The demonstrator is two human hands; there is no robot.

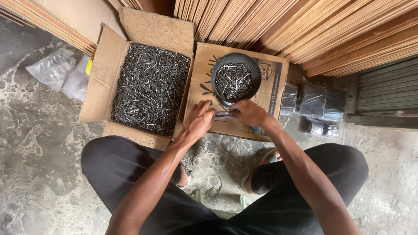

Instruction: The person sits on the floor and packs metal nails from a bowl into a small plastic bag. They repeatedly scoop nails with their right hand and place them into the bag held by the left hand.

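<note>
An open cardboard box [98, 93] on the left is full of loose dark nails [150, 89]. To its right a closed cardboard box [272, 93] carries a black round pan [257, 74] holding a smaller heap of nails [233, 80]. My left hand [198, 119] and my right hand [250, 113] meet just below the pan, over the closed box. Between them they pinch a small clear plastic bag [223, 115]. What is inside the bag is too small to tell.
Filled clear bags of nails [315, 104] lie in a row right of the closed box. Empty plastic bags [61, 72] lie at the far left. Stacked wooden boards [313, 26] lean behind the boxes. My knees and sandalled feet rest on the concrete floor [35, 165].
</note>
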